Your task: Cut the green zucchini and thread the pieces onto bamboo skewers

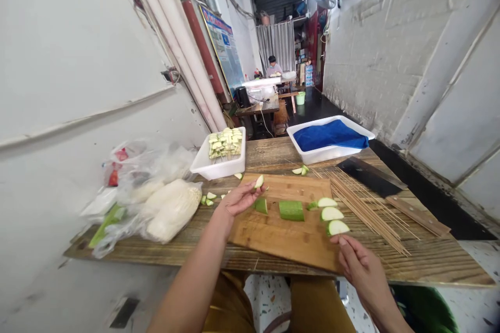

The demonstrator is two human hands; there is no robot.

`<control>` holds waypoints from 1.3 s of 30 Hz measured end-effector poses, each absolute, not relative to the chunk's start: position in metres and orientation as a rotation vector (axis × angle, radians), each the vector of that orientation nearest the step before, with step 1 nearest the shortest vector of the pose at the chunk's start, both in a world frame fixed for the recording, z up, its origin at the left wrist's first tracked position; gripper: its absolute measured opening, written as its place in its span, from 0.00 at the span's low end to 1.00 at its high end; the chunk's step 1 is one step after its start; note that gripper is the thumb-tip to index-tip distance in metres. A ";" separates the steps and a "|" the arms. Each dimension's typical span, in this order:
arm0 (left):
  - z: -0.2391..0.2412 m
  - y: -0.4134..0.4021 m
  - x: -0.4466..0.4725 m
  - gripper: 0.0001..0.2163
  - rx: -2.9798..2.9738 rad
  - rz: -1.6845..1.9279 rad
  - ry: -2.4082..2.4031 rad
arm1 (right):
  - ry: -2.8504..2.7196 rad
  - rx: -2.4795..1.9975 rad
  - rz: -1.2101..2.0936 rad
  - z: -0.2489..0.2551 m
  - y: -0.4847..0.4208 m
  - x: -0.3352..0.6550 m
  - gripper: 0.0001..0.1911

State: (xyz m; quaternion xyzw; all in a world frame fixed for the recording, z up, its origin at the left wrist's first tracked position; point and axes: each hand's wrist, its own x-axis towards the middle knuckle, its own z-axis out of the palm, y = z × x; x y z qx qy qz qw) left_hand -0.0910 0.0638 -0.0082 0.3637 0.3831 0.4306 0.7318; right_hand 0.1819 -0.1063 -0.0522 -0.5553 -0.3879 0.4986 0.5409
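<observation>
My left hand point(242, 199) is raised over the left part of the wooden cutting board point(269, 237), its fingers pinching a half-moon zucchini slice point(259, 181). At the board's right edge, my right hand point(361, 265) is closed on a skewer with several zucchini slices point(338, 227) in a row; most of the stick is hidden by the slices and fingers. A cut zucchini chunk point(291, 210) lies mid-board with its green skin up. Another zucchini piece point(261, 205) sits just beside my left hand, partly covered by it.
Loose bamboo skewers point(367, 208) and a cleaver point(371, 177) lie to the right. At the back stand a white tray with blue cloth point(332, 135) and a white tub point(219, 169) of skewered slices. Plastic bags point(172, 208) crowd the left. A person point(274, 67) sits far back.
</observation>
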 end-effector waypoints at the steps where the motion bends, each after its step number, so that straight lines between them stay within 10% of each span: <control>1: -0.008 0.059 -0.092 0.09 0.757 0.963 0.811 | -0.964 -1.327 1.182 -0.053 -0.107 0.177 0.20; 39: -0.012 -0.014 -0.085 0.04 0.386 1.197 0.874 | -1.846 -1.193 0.835 -0.045 -0.113 0.102 0.16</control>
